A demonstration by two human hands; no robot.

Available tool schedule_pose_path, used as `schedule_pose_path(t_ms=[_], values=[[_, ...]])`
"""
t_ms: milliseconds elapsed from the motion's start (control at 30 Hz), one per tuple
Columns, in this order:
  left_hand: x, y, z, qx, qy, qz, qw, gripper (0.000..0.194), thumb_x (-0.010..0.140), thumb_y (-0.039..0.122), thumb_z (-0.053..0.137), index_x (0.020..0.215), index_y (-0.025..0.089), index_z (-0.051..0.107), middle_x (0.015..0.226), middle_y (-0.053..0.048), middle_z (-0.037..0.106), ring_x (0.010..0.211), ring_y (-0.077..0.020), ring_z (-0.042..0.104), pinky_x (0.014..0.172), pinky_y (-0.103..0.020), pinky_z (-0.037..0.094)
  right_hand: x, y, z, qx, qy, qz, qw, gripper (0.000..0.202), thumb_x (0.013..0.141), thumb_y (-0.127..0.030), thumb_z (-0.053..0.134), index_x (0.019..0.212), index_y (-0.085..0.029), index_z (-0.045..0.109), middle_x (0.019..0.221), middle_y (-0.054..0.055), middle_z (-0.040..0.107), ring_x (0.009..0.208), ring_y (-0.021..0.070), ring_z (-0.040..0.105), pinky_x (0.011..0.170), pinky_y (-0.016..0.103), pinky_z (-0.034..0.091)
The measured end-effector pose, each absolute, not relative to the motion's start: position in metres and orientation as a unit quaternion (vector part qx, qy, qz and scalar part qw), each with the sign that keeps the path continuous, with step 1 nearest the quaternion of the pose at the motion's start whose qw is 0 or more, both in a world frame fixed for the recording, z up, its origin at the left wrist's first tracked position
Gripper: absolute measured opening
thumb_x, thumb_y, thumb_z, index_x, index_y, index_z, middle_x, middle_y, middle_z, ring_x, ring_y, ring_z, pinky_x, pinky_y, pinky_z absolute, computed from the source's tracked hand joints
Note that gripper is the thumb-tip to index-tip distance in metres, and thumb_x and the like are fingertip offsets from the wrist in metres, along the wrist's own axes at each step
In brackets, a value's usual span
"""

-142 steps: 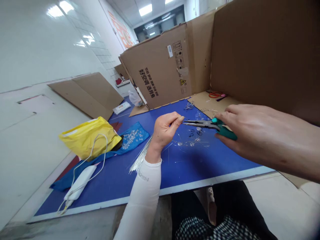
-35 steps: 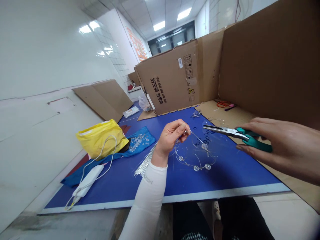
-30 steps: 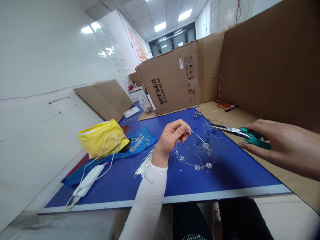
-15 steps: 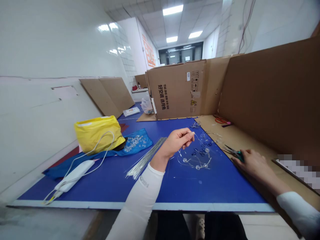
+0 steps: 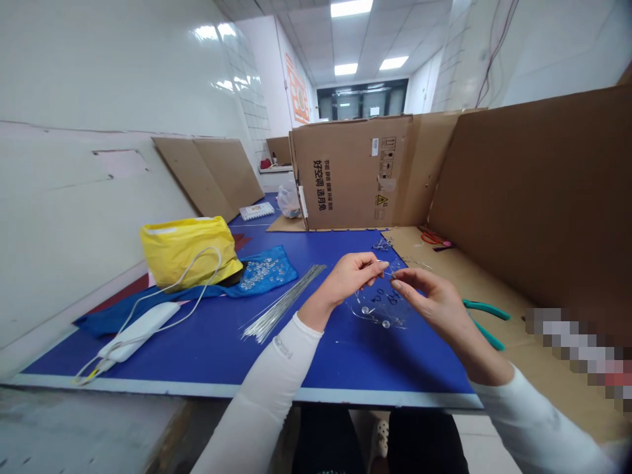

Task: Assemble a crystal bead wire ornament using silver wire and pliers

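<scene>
My left hand (image 5: 356,275) pinches a thin wire (image 5: 388,272) above the middle of the blue table. Just to its right, my right hand (image 5: 428,295) has thumb and fingertips closed on the same wire. Below both hands, a loop of wire with clear beads (image 5: 386,324) lies on the table, partly hidden by my right hand. Green-handled pliers (image 5: 486,307) rest to the right of my right hand, their jaws hidden behind it. A bundle of straight silvery wires (image 5: 286,304) lies left of my left hand.
Clear beads (image 5: 264,271) lie on blue cloth beside a yellow bag (image 5: 190,253). A white power strip (image 5: 141,332) with a cable is at the left. Cardboard (image 5: 350,178) stands along the back and right. Red-handled scissors (image 5: 432,238) lie at the back right.
My right hand has let go of the pliers and moved left to the wire at my left hand's fingertips. My left hand keeps its pinch. The camera view has shifted slightly.
</scene>
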State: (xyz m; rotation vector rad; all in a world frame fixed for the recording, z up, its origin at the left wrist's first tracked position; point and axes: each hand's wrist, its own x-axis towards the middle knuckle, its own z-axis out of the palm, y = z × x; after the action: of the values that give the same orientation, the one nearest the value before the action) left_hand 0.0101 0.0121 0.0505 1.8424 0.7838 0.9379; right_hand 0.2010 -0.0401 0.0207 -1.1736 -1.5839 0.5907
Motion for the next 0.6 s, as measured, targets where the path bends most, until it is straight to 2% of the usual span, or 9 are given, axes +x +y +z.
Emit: schedule_pose_path(t_ms=[100, 200, 333, 433, 600], values=[[0.012, 0.013, 0.046, 0.738, 0.305, 0.371, 0.474, 0.053, 0.087, 0.065, 0.061, 0.07, 0.016, 0.056, 0.06, 0.004, 0.053, 0.053, -0.0076, 0.044, 0.054, -0.024, 0.032, 0.185, -0.033, 0.019, -0.462, -0.615, 0.294, 0.567, 0.034, 0.078, -0.055, 0.071, 0.075, -0.021, 0.071, 0.067, 0.003, 0.07, 0.062, 0.0177, 0.063, 0.062, 0.032, 0.05], [0.01, 0.016, 0.039, 0.715, 0.289, 0.368, 0.519, 0.054, 0.087, 0.068, 0.059, 0.08, 0.014, 0.062, 0.065, 0.001, 0.059, 0.055, -0.008, 0.048, 0.056, -0.024, 0.035, 0.181, -0.025, 0.011, -0.45, -0.577, 0.326, 0.598, 0.033, 0.079, -0.052, 0.072, 0.071, -0.02, 0.068, 0.057, 0.0, 0.063, 0.054, 0.0142, 0.056, 0.055, 0.029, 0.045], [0.004, 0.016, 0.027, 0.652, 0.279, 0.404, 0.577, 0.054, 0.081, 0.065, 0.07, 0.097, 0.013, 0.062, 0.074, -0.001, 0.066, 0.061, -0.0095, 0.057, 0.063, -0.026, 0.043, 0.179, -0.02, 0.005, -0.462, -0.557, 0.324, 0.609, 0.031, 0.079, -0.049, 0.072, 0.069, -0.02, 0.065, 0.055, -0.001, 0.061, 0.051, 0.0131, 0.054, 0.053, 0.028, 0.042], [0.0, 0.015, 0.018, 0.605, 0.29, 0.437, 0.599, 0.051, 0.076, 0.057, 0.079, 0.095, 0.015, 0.058, 0.079, -0.003, 0.07, 0.065, -0.011, 0.062, 0.067, -0.027, 0.047, 0.177, -0.017, 0.003, -0.468, -0.549, 0.323, 0.612, 0.03, 0.079, -0.048, 0.072, 0.069, -0.02, 0.065, 0.056, -0.001, 0.062, 0.051, 0.0132, 0.055, 0.054, 0.028, 0.043], [-0.001, 0.017, 0.006, 0.557, 0.297, 0.474, 0.614, 0.045, 0.075, 0.05, 0.081, 0.09, 0.014, 0.059, 0.08, -0.003, 0.072, 0.066, -0.011, 0.065, 0.069, -0.027, 0.048, 0.173, -0.008, -0.001, -0.467, -0.555, 0.329, 0.605, 0.029, 0.079, -0.047, 0.073, 0.071, -0.02, 0.068, 0.057, -0.001, 0.063, 0.052, 0.0129, 0.055, 0.055, 0.028, 0.044]])
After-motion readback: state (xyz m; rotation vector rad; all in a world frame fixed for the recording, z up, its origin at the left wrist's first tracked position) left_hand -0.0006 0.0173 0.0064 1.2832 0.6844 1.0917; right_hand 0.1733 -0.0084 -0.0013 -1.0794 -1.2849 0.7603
